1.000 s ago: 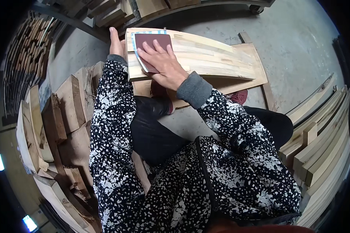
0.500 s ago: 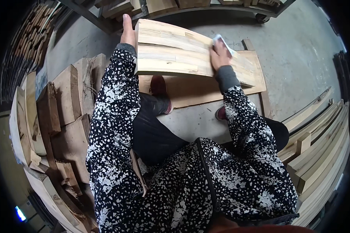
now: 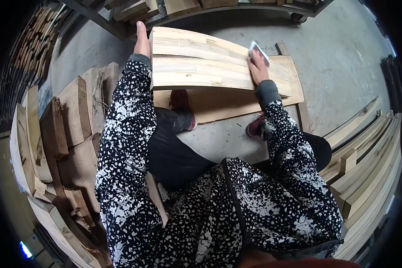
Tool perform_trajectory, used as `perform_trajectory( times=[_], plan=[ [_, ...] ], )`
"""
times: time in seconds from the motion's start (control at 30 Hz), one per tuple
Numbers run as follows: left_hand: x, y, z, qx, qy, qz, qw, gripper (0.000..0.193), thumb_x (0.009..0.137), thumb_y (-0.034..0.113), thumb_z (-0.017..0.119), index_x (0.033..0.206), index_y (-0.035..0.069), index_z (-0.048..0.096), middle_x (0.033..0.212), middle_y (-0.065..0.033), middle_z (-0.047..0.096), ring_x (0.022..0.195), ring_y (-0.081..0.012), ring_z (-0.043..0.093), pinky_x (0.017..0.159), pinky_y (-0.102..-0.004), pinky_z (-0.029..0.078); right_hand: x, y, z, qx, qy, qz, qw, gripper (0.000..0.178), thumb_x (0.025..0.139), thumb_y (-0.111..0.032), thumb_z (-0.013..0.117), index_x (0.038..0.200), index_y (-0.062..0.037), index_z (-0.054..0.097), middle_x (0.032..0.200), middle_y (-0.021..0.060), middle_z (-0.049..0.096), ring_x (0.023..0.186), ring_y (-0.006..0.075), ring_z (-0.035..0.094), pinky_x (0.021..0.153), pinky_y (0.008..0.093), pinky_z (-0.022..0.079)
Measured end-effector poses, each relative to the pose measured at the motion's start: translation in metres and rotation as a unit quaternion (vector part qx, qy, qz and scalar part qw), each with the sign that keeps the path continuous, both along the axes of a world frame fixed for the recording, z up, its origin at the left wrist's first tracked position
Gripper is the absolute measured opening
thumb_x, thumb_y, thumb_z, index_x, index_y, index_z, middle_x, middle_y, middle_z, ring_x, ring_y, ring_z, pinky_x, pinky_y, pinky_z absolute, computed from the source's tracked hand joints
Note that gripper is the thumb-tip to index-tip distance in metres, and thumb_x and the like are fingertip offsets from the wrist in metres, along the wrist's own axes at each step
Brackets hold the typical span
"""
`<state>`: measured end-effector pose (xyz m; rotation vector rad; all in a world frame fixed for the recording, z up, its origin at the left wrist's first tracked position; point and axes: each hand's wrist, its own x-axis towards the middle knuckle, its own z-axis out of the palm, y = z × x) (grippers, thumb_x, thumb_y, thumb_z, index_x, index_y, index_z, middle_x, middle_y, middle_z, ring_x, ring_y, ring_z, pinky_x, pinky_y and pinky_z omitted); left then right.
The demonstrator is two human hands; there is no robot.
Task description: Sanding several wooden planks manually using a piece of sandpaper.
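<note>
Left hand [image 3: 141,41]: one, ours, set against the panel's left end with a digit pointing up; we cannot tell how far its hidden fingers curl.
Right hand [image 3: 258,67]: one, ours, partly closed over one sanding sheet, on the panel's right half.
Sanding sheet [image 3: 260,52]: one, tilted beneath our fingers, its pale edge showing beyond them.
Wood panel [image 3: 201,62]: one, laminated from several strips, curved, lying crosswise between our two hands.
Flat board [image 3: 228,103]: one, below the panel, on the concrete floor [image 3: 339,67].
Shoes [image 3: 180,100]: two, dark red, ours, near the board.
Rough slabs [image 3: 73,107]: several to our left, overlapping too much to count.
Long boards [image 3: 370,176]: many on our right, one short block [image 3: 348,161] among them.
Metal rack [image 3: 94,21]: one, ahead, loaded with timber; one caster [image 3: 298,18] shows.
</note>
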<state>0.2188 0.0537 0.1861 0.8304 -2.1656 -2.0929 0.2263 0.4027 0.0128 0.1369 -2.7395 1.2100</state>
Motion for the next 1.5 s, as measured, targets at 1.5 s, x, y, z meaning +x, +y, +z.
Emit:
perform_trajectory(
  times=[1.5],
  plan=[
    [0.011,-0.016,0.006,0.018,-0.018,-0.082,0.996,0.058,0.081,0.05,0.041,0.111,0.0,0.047,0.104,-0.0129,0.055,0.09,-0.0211,0.056,0.079,-0.0306,0.045,0.077,0.04,-0.012,0.008,-0.144,-0.063,0.988,0.06,0.081,-0.048,0.038,0.131,-0.0181,0.023,0.137,0.0123,0.014,0.126,0.0346,0.009,0.097,0.0533,0.006]
  ],
)
